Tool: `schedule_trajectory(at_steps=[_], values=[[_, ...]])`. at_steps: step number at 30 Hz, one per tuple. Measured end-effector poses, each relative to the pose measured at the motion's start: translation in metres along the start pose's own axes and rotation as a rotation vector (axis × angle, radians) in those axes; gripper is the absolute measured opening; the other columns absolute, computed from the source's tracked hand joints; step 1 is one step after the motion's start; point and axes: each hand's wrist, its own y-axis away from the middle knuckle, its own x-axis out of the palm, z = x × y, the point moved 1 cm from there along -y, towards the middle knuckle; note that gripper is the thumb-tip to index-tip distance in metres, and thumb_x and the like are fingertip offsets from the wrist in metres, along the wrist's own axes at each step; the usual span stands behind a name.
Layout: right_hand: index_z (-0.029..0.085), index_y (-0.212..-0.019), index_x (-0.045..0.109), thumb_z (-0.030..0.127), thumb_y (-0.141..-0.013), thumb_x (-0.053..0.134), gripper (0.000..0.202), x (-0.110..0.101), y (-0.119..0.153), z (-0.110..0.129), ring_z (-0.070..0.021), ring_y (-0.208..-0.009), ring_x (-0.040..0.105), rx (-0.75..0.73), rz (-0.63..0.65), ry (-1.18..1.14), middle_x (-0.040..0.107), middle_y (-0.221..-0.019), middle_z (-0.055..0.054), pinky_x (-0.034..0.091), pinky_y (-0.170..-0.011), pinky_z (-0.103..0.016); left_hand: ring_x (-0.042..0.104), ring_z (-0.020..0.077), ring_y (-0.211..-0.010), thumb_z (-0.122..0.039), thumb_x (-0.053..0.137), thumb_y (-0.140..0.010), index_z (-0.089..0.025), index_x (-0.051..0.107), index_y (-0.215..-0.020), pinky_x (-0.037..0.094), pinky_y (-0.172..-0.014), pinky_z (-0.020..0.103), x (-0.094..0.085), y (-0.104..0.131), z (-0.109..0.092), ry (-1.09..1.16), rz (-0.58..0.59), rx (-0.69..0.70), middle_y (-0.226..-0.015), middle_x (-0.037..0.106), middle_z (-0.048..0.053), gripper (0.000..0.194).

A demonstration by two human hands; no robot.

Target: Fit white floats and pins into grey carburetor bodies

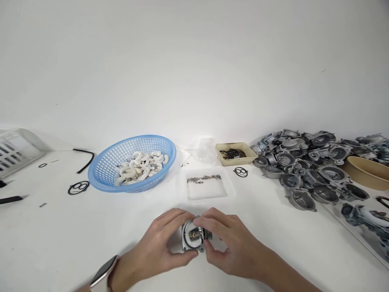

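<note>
Open face up, a metal housing (190, 242) is held toward the desk's (121, 223) near edge — clamped in the grip of the left hand (158, 243), apparently for steadiness, while its other side is pinched by the right hand (237, 245), seemingly for finer control.

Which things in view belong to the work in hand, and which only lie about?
Seemingly in work:
- round grey metal housing, held by left hand and right hand
- curved white pieces in blue mesh basket
- small metal pieces in clear square tray

Probably idle:
- bent black tube
- white slatted basket
- small flat grey scrap
</note>
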Motion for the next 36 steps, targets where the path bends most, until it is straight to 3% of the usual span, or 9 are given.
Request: schedule_trajectory(at_steps=[11,14,18,22,25,31,36], values=[[0.030,-0.138,0.049,0.008,-0.086,0.052,0.058,-0.001,0.001,0.002,-0.0164,-0.081,0.067,0.012,-0.003,-0.010,0.067,-0.109,-0.002,0.054,-0.066,-0.028,0.070,0.0245,-0.105,-0.023,0.083,-0.082,-0.028,0.059,-0.132,0.059,-0.092,0.034,0.000,0.000,-0.001,0.014,-0.013,-0.013,-0.119,0.071,0.005,0.056],[0.029,-0.145,0.046,0.014,-0.080,0.061,0.069,-0.002,0.001,0.004,-0.0231,-0.100,0.068,0.016,-0.035,-0.006,0.064,-0.121,-0.007,0.058,-0.083,-0.036,0.071,0.0260,-0.105,-0.023,0.082,-0.082,-0.027,0.060,-0.135,0.060,-0.091,0.035,0.001,0.000,-0.002,0.010,-0.026,-0.010,-0.119,0.072,0.007,0.057],[0.026,-0.152,0.043,0.024,-0.071,0.078,0.088,0.002,0.001,-0.001,-0.0314,-0.118,0.063,0.054,0.030,0.039,0.060,-0.139,-0.012,0.054,-0.102,-0.048,0.071,0.0280,-0.112,-0.031,0.083,-0.087,-0.030,0.058,-0.144,0.062,-0.095,0.038,0.000,-0.001,0.002,0.037,-0.021,-0.040,-0.127,0.072,0.009,0.062],[0.023,-0.151,0.046,0.027,-0.078,0.083,0.083,0.006,-0.003,-0.010,-0.0298,-0.123,0.063,0.164,0.094,0.040,0.064,-0.140,-0.011,0.051,-0.106,-0.047,0.071,0.0305,-0.120,-0.048,0.085,-0.086,-0.032,0.059,-0.148,0.061,-0.102,0.040,-0.003,0.001,0.014,0.061,0.005,-0.003,-0.137,0.071,0.009,0.069],[0.024,-0.149,0.050,0.040,-0.076,0.090,0.085,0.005,-0.009,-0.012,-0.0283,-0.124,0.063,0.250,0.149,-0.001,0.067,-0.137,-0.007,0.049,-0.110,-0.045,0.072,0.0313,-0.120,-0.050,0.084,-0.087,-0.034,0.059,-0.149,0.062,-0.102,0.040,-0.003,0.005,0.024,0.025,-0.032,-0.027,-0.137,0.073,0.006,0.068],[0.024,-0.137,0.060,0.055,-0.077,0.086,0.072,-0.003,-0.028,-0.010,-0.0268,-0.105,0.068,0.251,0.259,0.118,0.073,-0.114,-0.006,0.055,-0.093,-0.039,0.072,0.0291,-0.114,-0.053,0.067,-0.098,-0.031,0.064,-0.139,0.064,-0.089,0.034,-0.008,0.004,0.029,-0.013,-0.225,-0.056,-0.140,0.067,0.008,0.046],[0.019,-0.122,0.066,0.042,-0.077,0.084,0.053,-0.033,-0.035,0.008,-0.0268,-0.095,0.068,0.157,0.439,0.344,0.073,-0.105,-0.007,0.056,-0.086,-0.038,0.071,0.0247,-0.100,-0.050,0.058,-0.104,-0.027,0.069,-0.129,0.064,-0.077,0.029,-0.017,-0.002,0.023,-0.001,-0.267,-0.066,-0.131,0.067,0.009,0.035]])
